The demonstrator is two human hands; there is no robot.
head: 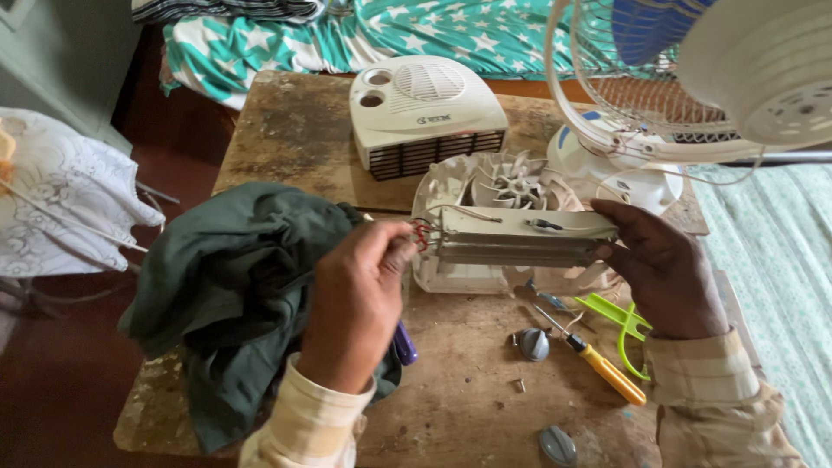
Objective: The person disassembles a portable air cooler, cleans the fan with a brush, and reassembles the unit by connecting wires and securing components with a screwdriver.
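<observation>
Both hands' fingers clamped on heating element (524,238) ends, lifted off opened heater shell (451,186), knobs and screwdriver (602,368) loose on counter (459,399)

Around your worn wooden table (286,130): bystanders only.

You have a closed white fan heater (425,113) standing at the far edge, and a white table fan (693,78) with blue blades and a wire guard at the far right corner. You see a dark green cloth (234,286) heaped on the near left, a yellow-handled screwdriver (598,364) lying beside a lime-green plastic tool (628,325), and two grey knobs (535,344) near it. A teal star-patterned sheet (416,35) lies beyond the table.
</observation>
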